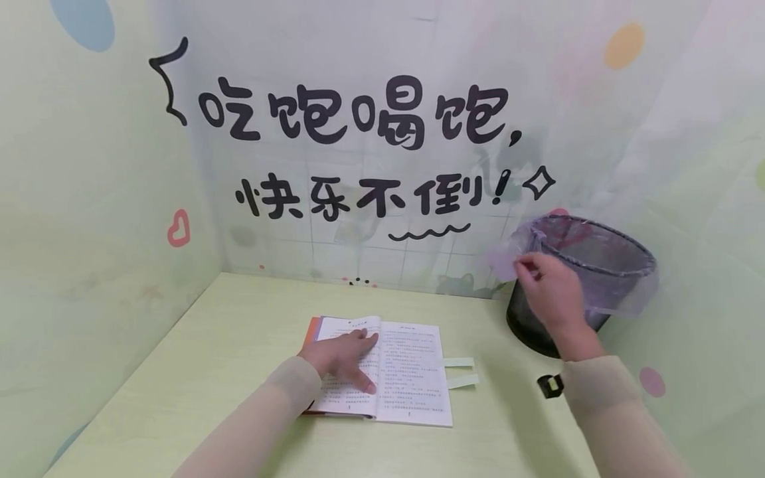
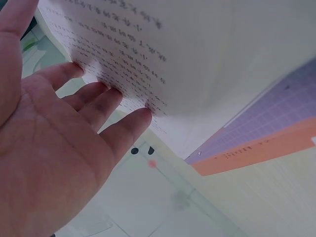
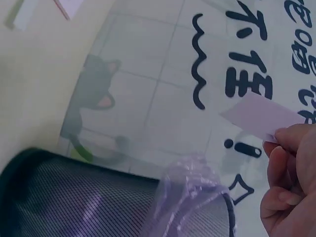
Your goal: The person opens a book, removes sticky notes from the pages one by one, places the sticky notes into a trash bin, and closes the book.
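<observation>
An open book (image 1: 412,372) lies on the table, and my left hand (image 1: 346,358) rests on its left page with the fingers spread. In the left wrist view the fingertips (image 2: 143,113) touch the printed page (image 2: 113,54). Two pale green paper tabs (image 1: 459,362) stick out from the book's right edge. My right hand (image 1: 552,292) is raised at the near left side of the rim of a black mesh trash bin (image 1: 532,325). Between thumb and fingers it pinches a small pale pinkish slip of paper (image 3: 261,116), seen in the right wrist view.
A translucent purple bag (image 3: 187,192) lines the bin and hangs over its rim. Beside my right sleeve, a small black object (image 1: 550,386) is partly hidden. A printed backdrop (image 1: 370,159) with large lettering closes off the back and sides of the table (image 1: 179,411).
</observation>
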Action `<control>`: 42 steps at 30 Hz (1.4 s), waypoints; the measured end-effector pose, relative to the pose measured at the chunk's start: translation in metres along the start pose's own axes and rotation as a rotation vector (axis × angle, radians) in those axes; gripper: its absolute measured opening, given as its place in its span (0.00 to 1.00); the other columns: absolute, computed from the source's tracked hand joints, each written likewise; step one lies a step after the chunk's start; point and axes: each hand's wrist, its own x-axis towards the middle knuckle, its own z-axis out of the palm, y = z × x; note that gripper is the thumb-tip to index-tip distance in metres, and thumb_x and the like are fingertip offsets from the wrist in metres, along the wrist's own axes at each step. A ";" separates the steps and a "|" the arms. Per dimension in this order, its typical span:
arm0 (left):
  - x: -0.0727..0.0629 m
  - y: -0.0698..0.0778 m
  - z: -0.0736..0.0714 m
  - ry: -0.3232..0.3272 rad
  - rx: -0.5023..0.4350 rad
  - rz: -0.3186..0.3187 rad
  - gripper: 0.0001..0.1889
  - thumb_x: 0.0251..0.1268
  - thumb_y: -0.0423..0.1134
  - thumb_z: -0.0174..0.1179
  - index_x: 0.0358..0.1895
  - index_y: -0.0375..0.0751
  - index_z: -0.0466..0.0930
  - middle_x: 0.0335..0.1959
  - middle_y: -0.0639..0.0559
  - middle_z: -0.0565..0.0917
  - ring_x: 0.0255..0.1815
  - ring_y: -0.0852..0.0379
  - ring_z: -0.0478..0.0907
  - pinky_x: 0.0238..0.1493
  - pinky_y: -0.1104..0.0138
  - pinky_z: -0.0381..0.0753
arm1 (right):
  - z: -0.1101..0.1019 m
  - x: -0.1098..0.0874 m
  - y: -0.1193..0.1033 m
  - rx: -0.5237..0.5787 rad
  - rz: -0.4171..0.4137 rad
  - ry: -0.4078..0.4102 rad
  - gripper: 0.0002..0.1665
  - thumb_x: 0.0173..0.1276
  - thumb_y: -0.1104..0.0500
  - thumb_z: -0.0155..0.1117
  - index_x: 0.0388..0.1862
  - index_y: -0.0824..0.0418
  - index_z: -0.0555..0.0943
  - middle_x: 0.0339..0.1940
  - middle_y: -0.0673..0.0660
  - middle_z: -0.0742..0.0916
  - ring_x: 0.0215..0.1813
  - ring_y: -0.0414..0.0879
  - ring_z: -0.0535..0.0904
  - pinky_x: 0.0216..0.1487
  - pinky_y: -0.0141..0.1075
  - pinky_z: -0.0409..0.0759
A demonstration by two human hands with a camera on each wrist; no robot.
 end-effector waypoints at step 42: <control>-0.004 0.002 -0.001 -0.002 -0.028 -0.021 0.60 0.54 0.61 0.84 0.89 0.58 0.60 0.93 0.49 0.56 0.93 0.43 0.54 0.88 0.39 0.60 | -0.001 0.001 0.018 0.013 0.082 -0.091 0.18 0.82 0.57 0.60 0.58 0.68 0.87 0.53 0.69 0.89 0.44 0.61 0.86 0.43 0.52 0.82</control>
